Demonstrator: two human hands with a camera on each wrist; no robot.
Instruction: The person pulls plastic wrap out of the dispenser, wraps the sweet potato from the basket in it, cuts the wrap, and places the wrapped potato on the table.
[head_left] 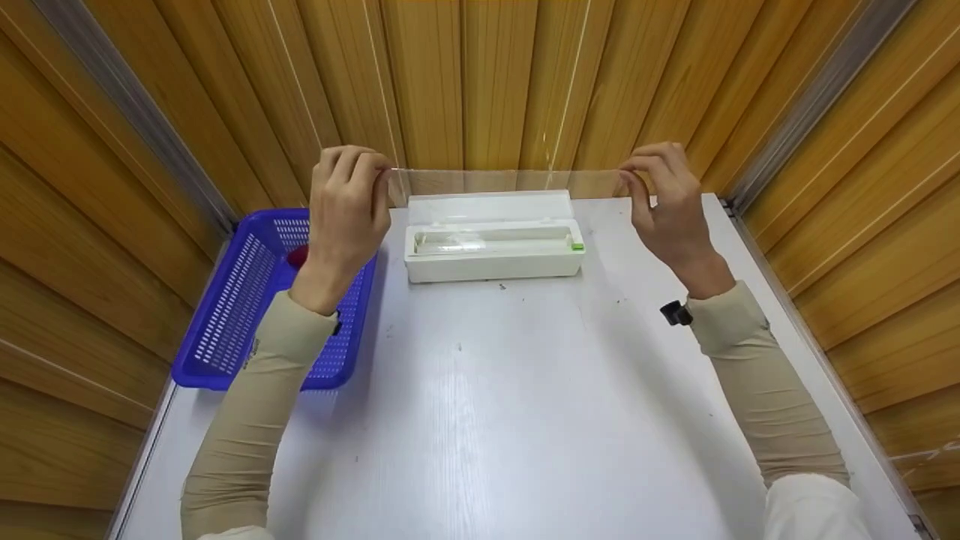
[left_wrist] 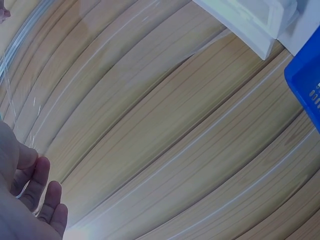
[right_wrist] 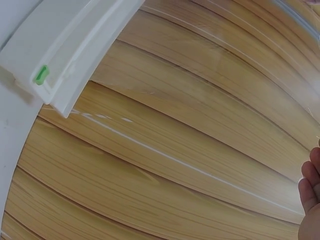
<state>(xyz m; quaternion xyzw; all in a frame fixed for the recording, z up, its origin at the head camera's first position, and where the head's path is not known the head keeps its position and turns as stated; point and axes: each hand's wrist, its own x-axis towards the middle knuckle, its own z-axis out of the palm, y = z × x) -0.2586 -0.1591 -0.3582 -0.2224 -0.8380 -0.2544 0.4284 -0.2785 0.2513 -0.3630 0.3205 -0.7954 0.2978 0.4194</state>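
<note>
fingers of the left hand [head_left: 346, 196] and right hand [head_left: 667, 201] pinch the 2 top corners of a clear film sheet [head_left: 504, 181], stretched taut above the white dispenser box [head_left: 493, 244] on the tabletop [head_left: 480, 405]. uneven pull could tear or crumple it. only the head view shows the blue basket [head_left: 225, 322] whole; wrist views mostly show wall planks.

Both hands, left [head_left: 346, 204] and right [head_left: 667, 202], are raised level, well apart, fingertips pinched, forearms outstretched.
</note>
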